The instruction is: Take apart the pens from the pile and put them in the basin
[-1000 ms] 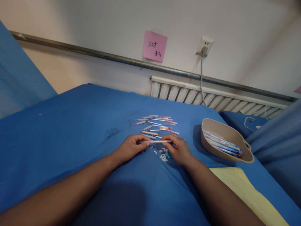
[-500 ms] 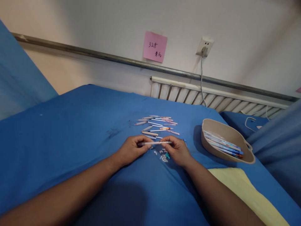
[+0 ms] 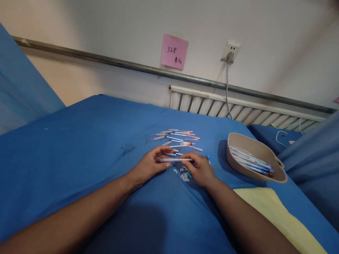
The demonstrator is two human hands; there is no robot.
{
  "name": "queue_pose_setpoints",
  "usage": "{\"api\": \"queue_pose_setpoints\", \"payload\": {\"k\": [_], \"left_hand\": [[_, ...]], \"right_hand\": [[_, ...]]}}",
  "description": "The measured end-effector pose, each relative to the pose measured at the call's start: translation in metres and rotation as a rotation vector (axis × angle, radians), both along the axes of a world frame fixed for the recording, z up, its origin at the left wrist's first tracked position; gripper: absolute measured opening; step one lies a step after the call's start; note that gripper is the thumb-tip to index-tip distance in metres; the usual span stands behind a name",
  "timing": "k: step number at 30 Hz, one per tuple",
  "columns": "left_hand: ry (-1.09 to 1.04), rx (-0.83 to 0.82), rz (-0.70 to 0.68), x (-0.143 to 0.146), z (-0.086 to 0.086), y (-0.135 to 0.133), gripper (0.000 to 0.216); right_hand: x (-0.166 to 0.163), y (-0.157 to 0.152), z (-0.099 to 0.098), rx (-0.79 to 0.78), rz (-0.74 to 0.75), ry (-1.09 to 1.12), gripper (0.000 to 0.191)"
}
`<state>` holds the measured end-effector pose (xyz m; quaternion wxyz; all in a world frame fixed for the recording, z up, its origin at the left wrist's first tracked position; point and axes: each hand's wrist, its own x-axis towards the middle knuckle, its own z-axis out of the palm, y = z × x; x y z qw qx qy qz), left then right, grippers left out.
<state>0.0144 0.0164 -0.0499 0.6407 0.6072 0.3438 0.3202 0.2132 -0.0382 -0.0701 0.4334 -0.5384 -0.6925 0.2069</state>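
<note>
A slim pale pen (image 3: 173, 160) lies level between my two hands. My right hand (image 3: 200, 169) pinches its right part between thumb and fingers. Around the other end, my left hand (image 3: 149, 164) is open, with its fingers lifted above the pen and its thumb below; I cannot tell whether it touches the pen. Just beyond are disassembled pen parts: grey and pink barrels (image 3: 159, 138), thin white refills (image 3: 174, 138) and an orange-brown piece (image 3: 186, 144). Small white pieces (image 3: 184, 177) and a teal clip-like piece (image 3: 189, 174) lie beside my right hand.
To the right stands a beige basket (image 3: 246, 174) holding several pens (image 3: 250, 160). A yellow cloth (image 3: 267, 201) lies in front of it on the blue table cover (image 3: 87, 134). Behind are a radiator (image 3: 201, 106), a metal rail (image 3: 119, 62) and a plugged-in cable (image 3: 227, 88).
My left fingers have spread and risen off the pen they were pinching. My right hand keeps its grip in nearly the same place.
</note>
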Motion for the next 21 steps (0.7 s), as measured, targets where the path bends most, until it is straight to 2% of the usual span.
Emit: {"api": "queue_pose_setpoints", "payload": {"k": [1, 4, 7, 9, 11, 14, 17, 19, 21], "left_hand": [[-0.002, -0.034, -0.006, 0.0005, 0.0000, -0.0005, 0.048], [0.102, -0.111, -0.032, 0.0009, -0.0017, -0.0008, 0.032], [0.105, -0.027, -0.018, 0.0001, -0.0028, 0.0006, 0.023], [0.033, 0.015, -0.017, -0.0003, -0.0022, 0.0012, 0.034], [0.018, -0.033, -0.026, -0.0002, -0.0015, 0.0014, 0.044], [0.121, -0.127, -0.031, 0.0001, -0.0020, 0.0016, 0.034], [0.114, -0.046, -0.017, -0.0003, -0.0019, 0.0017, 0.025], [0.033, 0.006, -0.004, -0.0004, -0.0006, 0.0015, 0.031], [0.003, -0.018, 0.006, -0.0003, 0.0005, 0.0012, 0.043]], "right_hand": [[-0.0002, -0.0002, 0.0003, 0.004, 0.004, -0.002, 0.015], [-0.0008, -0.0010, 0.0013, 0.024, 0.022, -0.017, 0.015], [-0.0010, -0.0014, 0.0017, 0.032, 0.031, -0.039, 0.016], [-0.0007, -0.0015, 0.0017, 0.029, 0.023, -0.041, 0.016], [-0.0004, -0.0015, 0.0016, 0.031, 0.013, -0.034, 0.016], [-0.0002, -0.0017, 0.0019, 0.044, 0.018, -0.035, 0.015], [-0.0001, -0.0017, 0.0021, 0.051, 0.031, -0.047, 0.015], [-0.0002, -0.0017, 0.0021, 0.047, 0.025, -0.047, 0.015], [-0.0003, -0.0018, 0.0023, 0.044, 0.017, -0.039, 0.015]]}}
